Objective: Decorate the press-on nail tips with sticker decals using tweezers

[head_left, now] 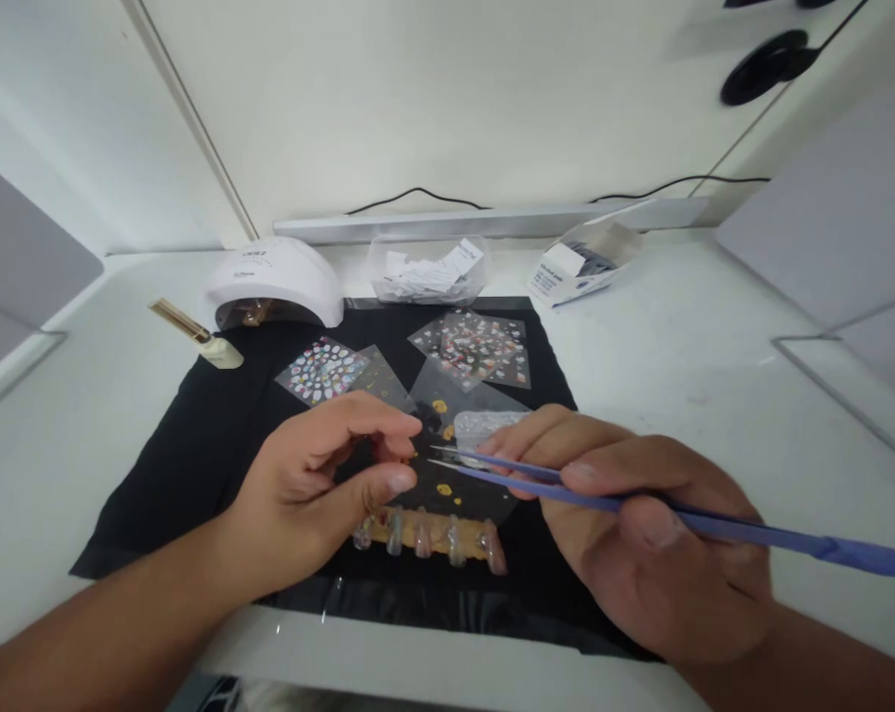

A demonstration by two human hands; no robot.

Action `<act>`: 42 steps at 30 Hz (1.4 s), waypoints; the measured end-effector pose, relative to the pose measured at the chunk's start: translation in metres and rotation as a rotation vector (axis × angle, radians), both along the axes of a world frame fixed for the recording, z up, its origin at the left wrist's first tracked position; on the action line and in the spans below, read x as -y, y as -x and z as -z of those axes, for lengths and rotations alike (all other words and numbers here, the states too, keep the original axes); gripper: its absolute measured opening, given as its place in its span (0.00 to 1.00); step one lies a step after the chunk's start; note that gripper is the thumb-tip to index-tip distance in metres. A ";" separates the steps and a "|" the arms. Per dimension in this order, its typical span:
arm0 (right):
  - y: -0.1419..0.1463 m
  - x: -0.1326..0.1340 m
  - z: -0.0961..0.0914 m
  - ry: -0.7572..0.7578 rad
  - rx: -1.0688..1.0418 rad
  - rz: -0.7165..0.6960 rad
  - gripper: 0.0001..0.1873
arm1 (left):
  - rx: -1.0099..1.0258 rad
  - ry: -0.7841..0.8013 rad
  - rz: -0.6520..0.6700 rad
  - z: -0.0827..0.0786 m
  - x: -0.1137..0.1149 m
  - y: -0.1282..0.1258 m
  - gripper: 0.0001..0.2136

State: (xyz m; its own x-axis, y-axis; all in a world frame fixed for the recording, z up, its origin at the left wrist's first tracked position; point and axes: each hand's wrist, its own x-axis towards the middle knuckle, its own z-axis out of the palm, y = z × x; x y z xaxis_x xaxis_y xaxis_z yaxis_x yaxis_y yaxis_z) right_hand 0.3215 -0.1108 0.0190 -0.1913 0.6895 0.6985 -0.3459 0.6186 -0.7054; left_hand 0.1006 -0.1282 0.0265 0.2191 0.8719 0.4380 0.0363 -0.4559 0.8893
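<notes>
My right hand [640, 534] grips a pair of blue tweezers [610, 501], the thumb below and the fingers above. Their two pale tips are slightly apart and point left toward my left hand [306, 485]. That hand is curled, with thumb and fingertips drawn together; anything between them is too small to make out. Beneath both hands lie clear sticker sheets with gold spots [445, 489]. Just below them is a wooden strip [438, 534] bearing several glossy false nails [422, 534]. A clear, glittery piece [477, 427] lies behind my right fingers, partly covered.
A black mat [195, 465] covers the white table [676, 366]. Patterned sticker sheets [320, 371] lie farther back. Behind are a white nail lamp [276, 282], a clear tub of packets [428, 277] and an alcohol pad box [581, 267]. A gold-capped polish bottle [221, 352] stands left.
</notes>
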 end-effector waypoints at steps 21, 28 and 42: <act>-0.005 -0.005 0.007 -0.098 0.101 -0.006 0.15 | -0.299 -0.102 -0.126 -0.008 0.000 0.003 0.06; -0.012 -0.005 0.007 -0.091 0.162 -0.070 0.16 | -0.262 -0.227 -0.088 -0.010 0.001 0.001 0.09; -0.012 -0.001 -0.001 -0.067 0.190 -0.073 0.15 | -0.289 -0.389 0.000 -0.011 -0.002 0.004 0.12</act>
